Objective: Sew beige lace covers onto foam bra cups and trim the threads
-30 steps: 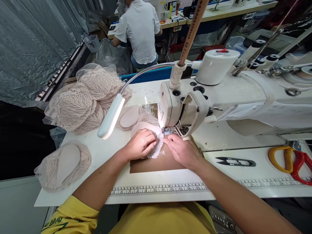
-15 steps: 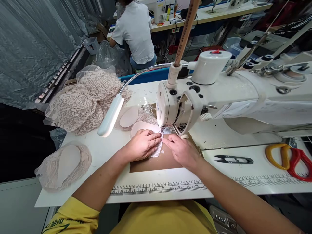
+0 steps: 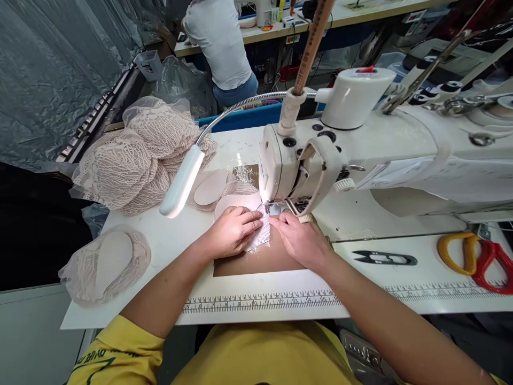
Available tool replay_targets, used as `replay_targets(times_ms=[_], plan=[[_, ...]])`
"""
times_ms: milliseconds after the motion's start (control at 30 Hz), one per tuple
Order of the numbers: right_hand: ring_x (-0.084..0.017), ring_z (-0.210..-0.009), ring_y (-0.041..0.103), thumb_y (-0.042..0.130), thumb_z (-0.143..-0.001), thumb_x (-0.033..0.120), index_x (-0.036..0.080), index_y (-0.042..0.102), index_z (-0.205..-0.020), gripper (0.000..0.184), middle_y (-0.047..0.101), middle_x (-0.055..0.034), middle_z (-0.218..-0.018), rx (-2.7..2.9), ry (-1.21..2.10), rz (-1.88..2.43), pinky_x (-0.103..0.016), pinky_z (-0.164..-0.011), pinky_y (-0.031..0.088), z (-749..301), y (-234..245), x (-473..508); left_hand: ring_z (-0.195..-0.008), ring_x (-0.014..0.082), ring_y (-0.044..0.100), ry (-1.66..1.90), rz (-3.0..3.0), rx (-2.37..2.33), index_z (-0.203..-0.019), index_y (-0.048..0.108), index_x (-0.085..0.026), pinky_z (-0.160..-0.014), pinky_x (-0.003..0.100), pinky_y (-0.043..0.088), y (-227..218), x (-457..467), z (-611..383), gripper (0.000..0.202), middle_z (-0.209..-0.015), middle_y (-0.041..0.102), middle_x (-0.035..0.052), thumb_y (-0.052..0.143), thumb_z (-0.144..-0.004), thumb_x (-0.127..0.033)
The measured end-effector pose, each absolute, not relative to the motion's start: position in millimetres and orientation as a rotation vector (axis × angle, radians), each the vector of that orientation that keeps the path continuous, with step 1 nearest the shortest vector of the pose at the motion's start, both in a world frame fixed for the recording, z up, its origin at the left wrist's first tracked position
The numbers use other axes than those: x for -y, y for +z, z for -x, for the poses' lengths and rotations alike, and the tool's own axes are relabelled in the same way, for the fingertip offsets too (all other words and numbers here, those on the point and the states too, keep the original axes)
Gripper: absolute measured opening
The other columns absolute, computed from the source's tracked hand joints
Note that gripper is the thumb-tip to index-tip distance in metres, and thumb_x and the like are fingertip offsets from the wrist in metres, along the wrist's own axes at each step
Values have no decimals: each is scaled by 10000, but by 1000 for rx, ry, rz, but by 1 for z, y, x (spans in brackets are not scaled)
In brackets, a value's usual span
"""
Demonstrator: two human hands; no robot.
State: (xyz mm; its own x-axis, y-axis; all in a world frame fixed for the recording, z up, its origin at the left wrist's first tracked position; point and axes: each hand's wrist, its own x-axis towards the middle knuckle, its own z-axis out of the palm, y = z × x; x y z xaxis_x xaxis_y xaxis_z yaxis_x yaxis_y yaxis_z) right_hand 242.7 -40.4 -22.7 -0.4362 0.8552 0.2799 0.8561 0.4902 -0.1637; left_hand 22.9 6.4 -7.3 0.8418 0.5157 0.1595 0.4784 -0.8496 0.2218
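Note:
Under the head of the white sewing machine (image 3: 276,163) lies a pale pink teardrop-shaped pad (image 3: 236,201) with a small whitish lace piece (image 3: 261,235) by the needle area. My left hand (image 3: 234,231) rests flat on the pad and lace, fingers stretched toward the presser foot. From the other side, my right hand (image 3: 300,239) has its fingers curled, the thumb and forefinger pinched at the lace's right edge. Both hands are on a brown sheet (image 3: 240,267) over the table. The needle tip is too small to make out.
Lace cups (image 3: 120,171) are piled at left, with another lace piece and pad (image 3: 114,262) nearer. A lamp (image 3: 182,182) arches over the table. Thread snips (image 3: 385,258) and red-and-yellow-handled scissors (image 3: 475,259) lie at right. A person in white (image 3: 220,43) sits beyond.
The lace piece has turned and its lower end has shifted right. My right hand has moved slightly right. My left hand stays on the work, and the whole view has shifted slightly.

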Motion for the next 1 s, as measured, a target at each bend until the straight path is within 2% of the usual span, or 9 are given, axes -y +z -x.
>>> replay_targets(times_ms=[267, 633, 1000], plan=[[-164, -716, 445, 450, -842, 81, 205, 675, -1040, 325, 586, -42, -814, 2511, 191, 1200, -283, -601, 298, -255, -23, 45, -924, 216, 530, 293, -2787, -680, -1146, 623, -181, -842, 360, 420, -9, -5, -19, 363, -1057, 624, 101, 504, -807, -133], [-158, -736, 454, 479, -782, 50, 216, 671, -986, 326, 608, -29, -820, 2552, 295, 1084, -271, -665, 338, -256, -21, 47, -846, 193, 512, 288, -2855, -617, -1176, 612, -227, -809, 349, 394, -8, 0, -21, 302, -957, 610, 87, 463, -913, -224], [-150, -694, 478, 467, -782, 45, 204, 689, -932, 311, 615, -29, -774, 2498, 301, 1051, -271, -641, 355, -256, -21, 47, -797, 188, 470, 227, -2913, -589, -1172, 633, -253, -789, 341, 374, -8, 1, -22, 308, -935, 598, 82, 464, -917, -217]])
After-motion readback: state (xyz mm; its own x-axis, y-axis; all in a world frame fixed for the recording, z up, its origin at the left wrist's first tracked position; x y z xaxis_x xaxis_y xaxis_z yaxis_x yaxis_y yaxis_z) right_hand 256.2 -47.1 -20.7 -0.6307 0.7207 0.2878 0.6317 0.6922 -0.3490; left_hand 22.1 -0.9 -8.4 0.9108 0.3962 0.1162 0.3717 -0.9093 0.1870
